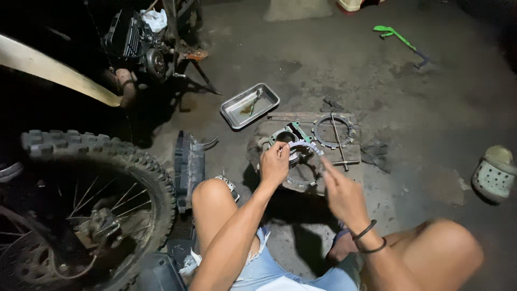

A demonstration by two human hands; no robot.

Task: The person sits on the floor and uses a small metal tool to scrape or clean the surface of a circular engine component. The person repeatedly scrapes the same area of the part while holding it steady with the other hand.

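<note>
Dim, oil-stained concrete floor (409,97) lies under us in the head view, where our left hand (274,164) pinches a thin, stiff, likely greasy metal ring (301,146) by its rim above the board (350,153), wrist bent, while our blurred right hand (342,194) hovers half-open, holding nothing.

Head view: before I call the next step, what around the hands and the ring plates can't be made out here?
- Right hand: motion-blurred, so its grip cannot be told.
- Ring plate at the left hand: partly covered by fingers; teeth too small to count.
- Metal tray: contents a dim smear, unclear.
- Engine: in deep shadow, top cut by the frame edge.
- Knobby wheel: cut off at the left edge.
</note>
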